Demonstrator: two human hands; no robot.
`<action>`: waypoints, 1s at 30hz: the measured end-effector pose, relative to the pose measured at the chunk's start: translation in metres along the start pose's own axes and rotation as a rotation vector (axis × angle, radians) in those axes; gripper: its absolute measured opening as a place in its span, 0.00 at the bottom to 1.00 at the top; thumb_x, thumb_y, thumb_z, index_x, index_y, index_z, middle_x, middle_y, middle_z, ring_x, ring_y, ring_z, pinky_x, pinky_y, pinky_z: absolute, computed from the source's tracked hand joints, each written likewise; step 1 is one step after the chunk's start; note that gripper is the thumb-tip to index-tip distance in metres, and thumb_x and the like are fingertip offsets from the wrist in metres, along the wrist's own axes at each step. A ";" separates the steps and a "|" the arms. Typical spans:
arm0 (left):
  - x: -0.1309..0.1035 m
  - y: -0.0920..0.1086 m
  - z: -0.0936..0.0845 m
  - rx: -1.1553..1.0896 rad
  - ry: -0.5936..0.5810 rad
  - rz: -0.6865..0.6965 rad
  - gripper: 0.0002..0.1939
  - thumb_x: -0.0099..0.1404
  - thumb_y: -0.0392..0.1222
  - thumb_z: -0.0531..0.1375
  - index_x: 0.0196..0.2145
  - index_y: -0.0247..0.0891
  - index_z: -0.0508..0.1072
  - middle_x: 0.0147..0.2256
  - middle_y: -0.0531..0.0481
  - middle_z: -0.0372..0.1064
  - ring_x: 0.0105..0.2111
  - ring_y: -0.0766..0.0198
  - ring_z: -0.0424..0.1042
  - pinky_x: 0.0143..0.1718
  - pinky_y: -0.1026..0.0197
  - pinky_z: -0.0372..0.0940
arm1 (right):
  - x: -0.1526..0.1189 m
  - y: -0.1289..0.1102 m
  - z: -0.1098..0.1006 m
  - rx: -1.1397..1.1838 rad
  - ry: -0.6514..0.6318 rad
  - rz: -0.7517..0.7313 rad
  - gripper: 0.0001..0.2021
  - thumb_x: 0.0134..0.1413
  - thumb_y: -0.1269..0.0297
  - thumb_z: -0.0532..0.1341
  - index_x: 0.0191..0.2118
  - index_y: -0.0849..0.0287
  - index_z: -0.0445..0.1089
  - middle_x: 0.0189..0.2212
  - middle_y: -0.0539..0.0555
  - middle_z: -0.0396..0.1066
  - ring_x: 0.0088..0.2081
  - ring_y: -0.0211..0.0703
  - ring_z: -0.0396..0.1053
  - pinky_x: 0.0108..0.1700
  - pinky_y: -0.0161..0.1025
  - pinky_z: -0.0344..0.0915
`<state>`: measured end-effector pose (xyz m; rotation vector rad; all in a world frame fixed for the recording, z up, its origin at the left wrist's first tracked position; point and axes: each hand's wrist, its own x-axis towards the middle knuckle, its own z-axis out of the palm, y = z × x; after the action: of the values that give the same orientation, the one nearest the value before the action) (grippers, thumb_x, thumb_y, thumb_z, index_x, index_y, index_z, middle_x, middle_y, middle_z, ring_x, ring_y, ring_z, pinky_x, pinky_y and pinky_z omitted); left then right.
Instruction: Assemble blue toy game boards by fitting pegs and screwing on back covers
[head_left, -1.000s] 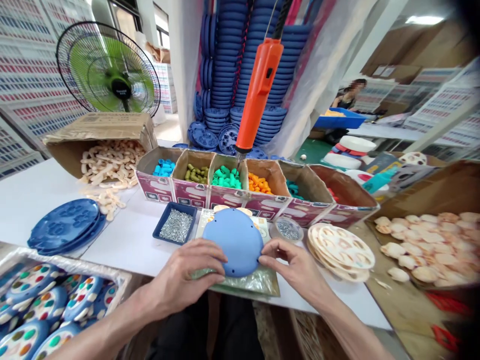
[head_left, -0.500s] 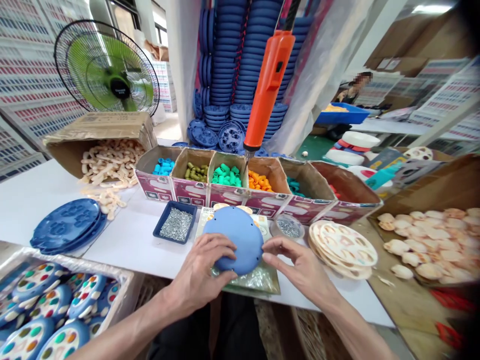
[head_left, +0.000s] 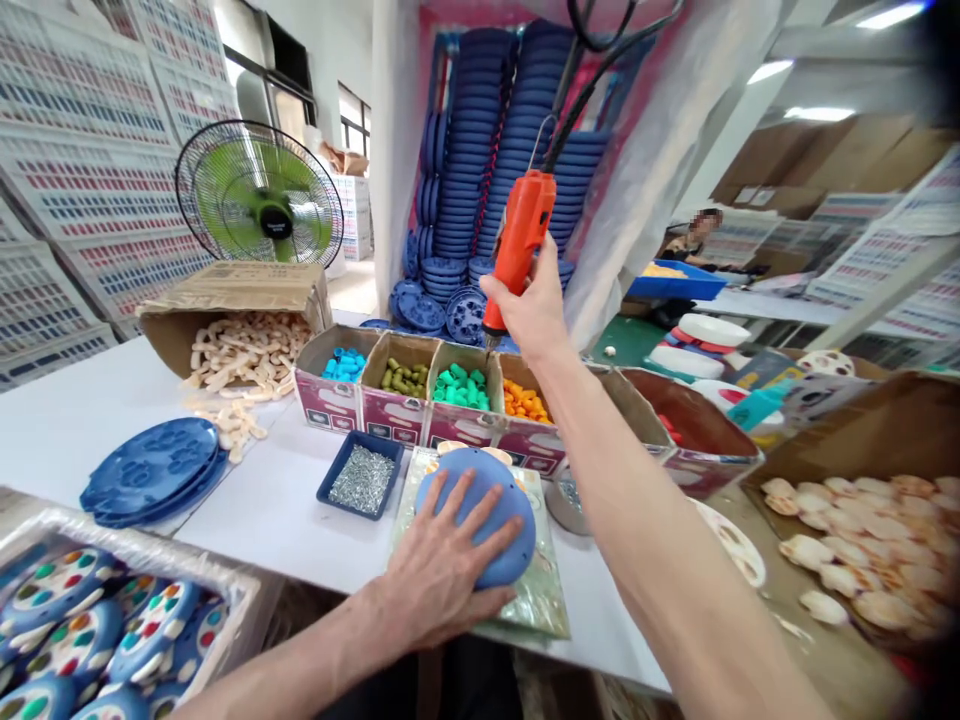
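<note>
My left hand [head_left: 450, 560] lies flat with spread fingers on a round blue plastic disc [head_left: 517, 510], its smooth side up and small holes along its rim. Under the disc is a plastic-wrapped pad [head_left: 551, 590] on the white table. Up ahead, my right hand [head_left: 534, 300] is wrapped round an orange electric screwdriver [head_left: 521, 225] that hangs from a cable. The tip of the screwdriver points down, just above the row of cardboard bins. Left of the disc sits a dark blue tray of small screws [head_left: 364, 480].
Cardboard bins [head_left: 465, 425] with coloured plastic pieces line the table's back. A fan [head_left: 262, 200] stands behind a box of cream pieces [head_left: 247, 350]. Blue discs [head_left: 150, 465] lie at left, above a crate of finished toys [head_left: 112, 640]. A box of cream shell-shaped pieces [head_left: 877, 520] is at right.
My right hand has left the disc's edge and gone up and forward to grasp the electric screwdriver. My left hand has shifted from the disc's side onto its top. The view has tilted up.
</note>
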<state>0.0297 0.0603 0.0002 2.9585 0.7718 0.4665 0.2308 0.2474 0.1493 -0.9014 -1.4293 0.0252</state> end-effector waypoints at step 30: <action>-0.002 -0.001 0.005 -0.034 0.037 -0.006 0.32 0.73 0.61 0.49 0.68 0.46 0.58 0.70 0.45 0.53 0.69 0.35 0.48 0.68 0.28 0.41 | -0.129 -0.058 -0.008 0.209 -0.007 0.327 0.28 0.52 0.61 0.64 0.59 0.47 0.58 0.46 0.52 0.70 0.37 0.42 0.69 0.41 0.41 0.71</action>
<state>0.0289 0.0602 -0.0048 2.9230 0.7685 0.5293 0.1839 0.1371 0.0747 -0.9509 -1.2469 0.4159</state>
